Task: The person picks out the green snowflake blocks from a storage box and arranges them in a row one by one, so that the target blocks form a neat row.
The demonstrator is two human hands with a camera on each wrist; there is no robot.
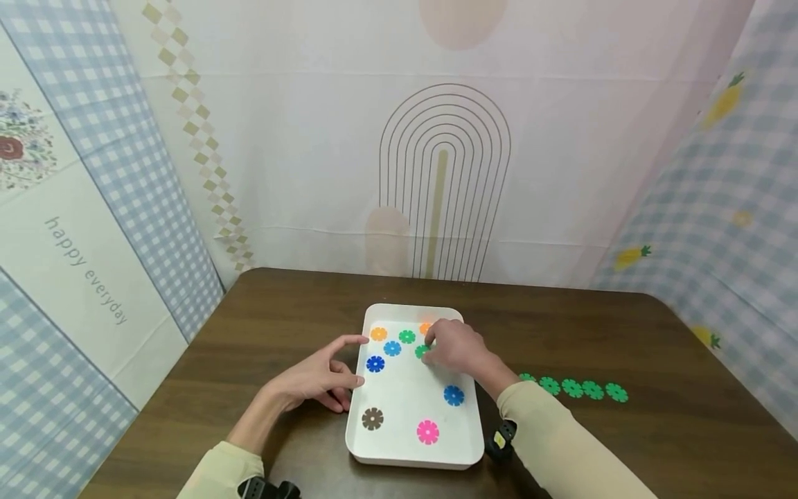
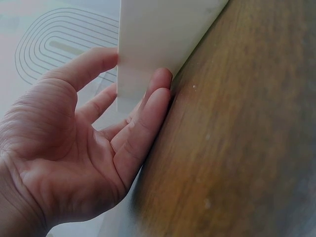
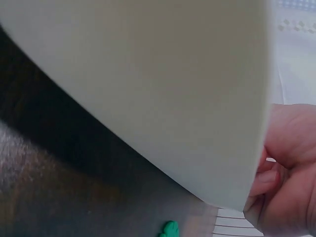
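Behind the tray [image 1: 411, 395], printed cloth [image 1: 312, 152], sleeve [image 1: 567, 440] overlapping green disc row [image 1: 572, 388].

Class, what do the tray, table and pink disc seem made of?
White tray: probably plastic, smooth; rounded corners, even colour.
Table: wood or wood-look laminate, slight sheen; streaky brown grain.
Pink disc: likely plastic, uniform bright colour; finish too small to tell.

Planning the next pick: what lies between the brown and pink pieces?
Only bare white tray lies between the brown piece and the pink piece, as the head view shows.
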